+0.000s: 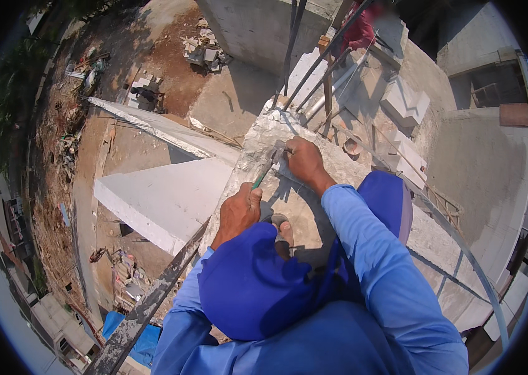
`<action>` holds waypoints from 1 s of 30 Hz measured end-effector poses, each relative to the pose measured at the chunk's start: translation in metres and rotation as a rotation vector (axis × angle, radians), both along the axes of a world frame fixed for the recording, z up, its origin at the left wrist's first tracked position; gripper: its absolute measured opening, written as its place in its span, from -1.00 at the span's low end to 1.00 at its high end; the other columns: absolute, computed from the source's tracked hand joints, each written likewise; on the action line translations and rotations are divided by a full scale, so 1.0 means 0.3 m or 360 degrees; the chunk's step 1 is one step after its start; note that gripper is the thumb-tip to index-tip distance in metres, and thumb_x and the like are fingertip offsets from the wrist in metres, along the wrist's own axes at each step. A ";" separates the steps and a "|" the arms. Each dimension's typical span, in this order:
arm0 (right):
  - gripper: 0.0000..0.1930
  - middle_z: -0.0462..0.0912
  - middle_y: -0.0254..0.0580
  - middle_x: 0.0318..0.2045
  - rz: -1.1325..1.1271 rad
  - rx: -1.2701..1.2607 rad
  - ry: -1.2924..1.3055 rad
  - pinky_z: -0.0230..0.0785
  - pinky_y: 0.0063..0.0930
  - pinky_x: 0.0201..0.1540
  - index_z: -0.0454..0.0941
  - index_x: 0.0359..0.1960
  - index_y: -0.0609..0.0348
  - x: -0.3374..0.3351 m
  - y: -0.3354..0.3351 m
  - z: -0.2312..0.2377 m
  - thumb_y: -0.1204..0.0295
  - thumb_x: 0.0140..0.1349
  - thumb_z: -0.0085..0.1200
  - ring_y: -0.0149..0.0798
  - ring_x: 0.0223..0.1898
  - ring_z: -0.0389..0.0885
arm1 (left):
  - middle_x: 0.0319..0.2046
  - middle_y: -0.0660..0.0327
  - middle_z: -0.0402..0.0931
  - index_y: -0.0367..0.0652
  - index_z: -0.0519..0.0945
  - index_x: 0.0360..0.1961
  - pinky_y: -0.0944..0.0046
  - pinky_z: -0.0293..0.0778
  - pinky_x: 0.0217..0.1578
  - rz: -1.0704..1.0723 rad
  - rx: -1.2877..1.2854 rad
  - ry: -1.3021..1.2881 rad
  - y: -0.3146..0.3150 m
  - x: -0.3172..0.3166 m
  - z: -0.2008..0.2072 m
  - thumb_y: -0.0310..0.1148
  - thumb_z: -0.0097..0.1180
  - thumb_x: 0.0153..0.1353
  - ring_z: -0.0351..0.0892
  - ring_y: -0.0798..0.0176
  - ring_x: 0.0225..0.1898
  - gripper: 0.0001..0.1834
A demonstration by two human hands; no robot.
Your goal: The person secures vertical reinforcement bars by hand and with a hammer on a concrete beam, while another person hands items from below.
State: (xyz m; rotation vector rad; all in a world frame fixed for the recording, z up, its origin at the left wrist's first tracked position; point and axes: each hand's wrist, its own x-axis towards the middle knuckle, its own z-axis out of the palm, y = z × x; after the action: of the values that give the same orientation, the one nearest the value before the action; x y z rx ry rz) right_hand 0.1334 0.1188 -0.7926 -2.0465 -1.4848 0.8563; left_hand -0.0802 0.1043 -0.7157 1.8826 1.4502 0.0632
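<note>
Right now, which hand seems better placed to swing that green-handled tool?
Probably the left hand: it grips the green-handled tool, while the right hand is curled beside the tool's far end, and what it holds, if anything, is unclear.

Rough concrete ledge (306, 215) beneath foot (285, 232)

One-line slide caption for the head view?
Left hand grips a green-handled tool over rough concrete, right hand close by.
</note>
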 end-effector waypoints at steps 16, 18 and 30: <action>-0.93 0.63 -0.02 -0.27 0.0035 0.0074 -0.0099 0.47 -0.07 -0.11 0.63 -0.38 0.12 0.007 -0.009 0.008 0.43 0.12 0.18 0.13 -0.19 0.61 | -0.52 -0.24 0.52 -0.17 0.47 -0.22 -0.23 0.37 -0.35 -0.0002 -0.0197 0.0130 0.032 0.019 0.047 0.02 -0.15 0.44 0.52 -0.42 -0.37 -0.57; -0.93 0.64 -0.03 -0.28 0.0050 0.0086 -0.0102 0.47 -0.08 -0.11 0.64 -0.39 0.12 0.004 -0.005 0.012 0.43 0.13 0.17 0.12 -0.19 0.61 | -0.52 -0.25 0.52 -0.17 0.47 -0.22 -0.24 0.36 -0.35 0.0093 -0.0193 -0.0069 0.028 0.013 0.086 0.02 -0.15 0.44 0.53 -0.42 -0.36 -0.57; -0.88 0.66 -0.01 -0.27 -0.0021 0.0073 -0.0050 0.46 -0.12 -0.10 0.67 -0.38 0.11 -0.009 0.003 -0.002 0.50 0.10 0.07 0.11 -0.17 0.62 | -0.55 -0.24 0.51 -0.19 0.46 -0.23 -0.23 0.35 -0.38 -0.0113 -0.0104 0.0179 0.047 0.000 -0.008 0.00 -0.15 0.44 0.52 -0.43 -0.37 -0.58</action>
State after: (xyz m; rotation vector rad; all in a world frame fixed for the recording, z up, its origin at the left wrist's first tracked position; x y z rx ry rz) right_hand 0.1307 0.1197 -0.7933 -2.0428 -1.4925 0.7812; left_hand -0.0802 0.1183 -0.7182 1.9083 1.4407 -0.1240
